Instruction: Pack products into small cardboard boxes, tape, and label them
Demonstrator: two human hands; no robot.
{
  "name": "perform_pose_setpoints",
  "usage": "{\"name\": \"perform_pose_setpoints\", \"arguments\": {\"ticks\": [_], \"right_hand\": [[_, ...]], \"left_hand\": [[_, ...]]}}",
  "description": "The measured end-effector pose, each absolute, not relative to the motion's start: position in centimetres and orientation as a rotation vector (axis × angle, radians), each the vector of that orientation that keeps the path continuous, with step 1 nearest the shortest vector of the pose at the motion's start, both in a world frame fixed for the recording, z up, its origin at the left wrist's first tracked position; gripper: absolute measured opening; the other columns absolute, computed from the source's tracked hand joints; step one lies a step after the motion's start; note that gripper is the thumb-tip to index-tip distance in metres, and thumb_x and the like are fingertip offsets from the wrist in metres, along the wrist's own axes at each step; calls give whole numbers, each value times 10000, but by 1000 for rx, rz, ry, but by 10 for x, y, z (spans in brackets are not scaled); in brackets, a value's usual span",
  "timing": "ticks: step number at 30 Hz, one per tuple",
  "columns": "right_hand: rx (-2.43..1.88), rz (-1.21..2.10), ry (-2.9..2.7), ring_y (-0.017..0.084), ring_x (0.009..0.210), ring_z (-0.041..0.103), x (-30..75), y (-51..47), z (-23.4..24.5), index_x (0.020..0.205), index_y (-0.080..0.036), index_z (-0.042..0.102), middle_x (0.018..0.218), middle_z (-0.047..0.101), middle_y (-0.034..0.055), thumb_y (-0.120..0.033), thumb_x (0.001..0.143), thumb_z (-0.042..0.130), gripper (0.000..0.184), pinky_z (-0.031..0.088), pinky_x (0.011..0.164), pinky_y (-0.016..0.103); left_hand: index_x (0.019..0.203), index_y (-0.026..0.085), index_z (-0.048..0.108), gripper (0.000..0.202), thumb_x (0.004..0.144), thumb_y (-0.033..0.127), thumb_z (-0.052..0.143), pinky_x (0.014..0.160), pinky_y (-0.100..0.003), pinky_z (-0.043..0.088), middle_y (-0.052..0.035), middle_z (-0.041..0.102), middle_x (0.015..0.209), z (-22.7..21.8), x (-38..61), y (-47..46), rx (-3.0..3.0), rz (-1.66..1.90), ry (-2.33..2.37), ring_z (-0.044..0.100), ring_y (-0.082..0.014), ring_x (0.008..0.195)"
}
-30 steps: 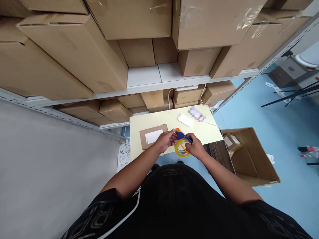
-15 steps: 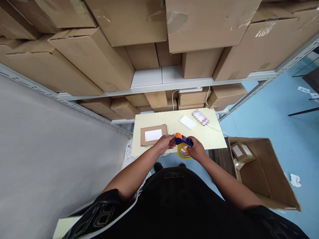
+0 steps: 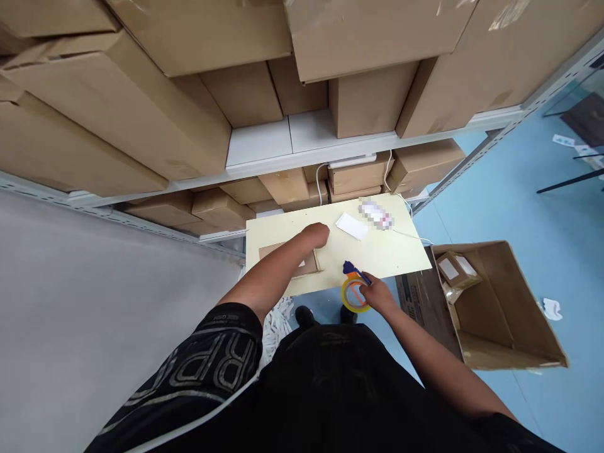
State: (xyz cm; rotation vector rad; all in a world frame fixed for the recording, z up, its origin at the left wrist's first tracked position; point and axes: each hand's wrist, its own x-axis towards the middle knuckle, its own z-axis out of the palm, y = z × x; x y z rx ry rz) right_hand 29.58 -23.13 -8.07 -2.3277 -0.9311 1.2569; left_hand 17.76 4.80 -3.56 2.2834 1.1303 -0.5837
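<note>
In my right hand [image 3: 375, 292] is a tape dispenser [image 3: 350, 268] with a dark blue and orange body and a roll of yellowish tape [image 3: 348, 303]. I grip it by its handle, just off the front edge of the table [image 3: 396, 255]. My left hand [image 3: 316, 235] is above the table, knuckles up and fingers curled under out of sight; whether it holds anything is hidden. Beneath my left forearm lies a flat cardboard parcel [image 3: 309, 265], its white label mostly covered by the arm.
A folded white paper [image 3: 352, 226] and a blurred-out item [image 3: 376, 214] with a cable lie on the table. To the right stands a large open carton [image 3: 491, 314] with a small labelled box [image 3: 458, 270] inside. Shelving [image 3: 311, 151] full of cardboard boxes rises behind.
My left hand has left the front of the tape dispenser and moved forward over the table, its forearm now crossing the parcel. The dispenser has tipped, and my right hand has lowered slightly.
</note>
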Motion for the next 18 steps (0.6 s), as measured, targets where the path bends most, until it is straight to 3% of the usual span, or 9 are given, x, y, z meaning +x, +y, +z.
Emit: {"name": "perform_pose_setpoints", "arguments": {"ticks": [5, 10, 13, 15, 18], "right_hand": [[-2352, 1371, -1021, 296, 1171, 683, 249, -233, -97, 1461, -178, 573, 1323, 703, 135, -206, 811, 591, 651, 514, 930, 324], [-2279, 1501, -1055, 300, 1152, 697, 221, -222, -108, 1421, -232, 602, 1279, 729, 108, -230, 802, 598, 619, 531, 897, 335], [-2251, 1529, -1091, 304, 1163, 691, 211, -216, -112, 1431, -224, 589, 1292, 722, 115, -243, 798, 612, 634, 529, 907, 340], [-2243, 1548, -1103, 308, 1172, 686, 206, -212, -115, 1435, -223, 584, 1293, 721, 116, -251, 795, 623, 642, 525, 916, 343], [-2233, 1576, -1109, 310, 1163, 687, 200, -207, -121, 1426, -232, 587, 1280, 726, 110, -263, 784, 642, 645, 524, 906, 345]], "left_hand": [[827, 150, 779, 248, 590, 83, 752, 1065, -536, 360, -214, 715, 1074, -72, 173, 34, 2460, -811, 1007, 530, -387, 1220], [950, 156, 778, 333, 625, 120, 717, 1018, -538, 405, -202, 703, 1113, -92, 156, 31, 2522, -875, 977, 561, -359, 1151], [1125, 155, 742, 413, 723, 138, 652, 1069, -491, 398, -189, 639, 1314, -93, 146, 29, 2560, -787, 955, 545, -327, 1241], [1279, 187, 676, 453, 839, 186, 569, 1162, -484, 323, -150, 554, 1469, -88, 132, 29, 2592, -652, 972, 462, -299, 1379], [1436, 221, 557, 498, 980, 387, 443, 1243, -572, 163, -120, 412, 1618, -76, 90, 32, 2602, -328, 1177, 270, -320, 1533]]}}
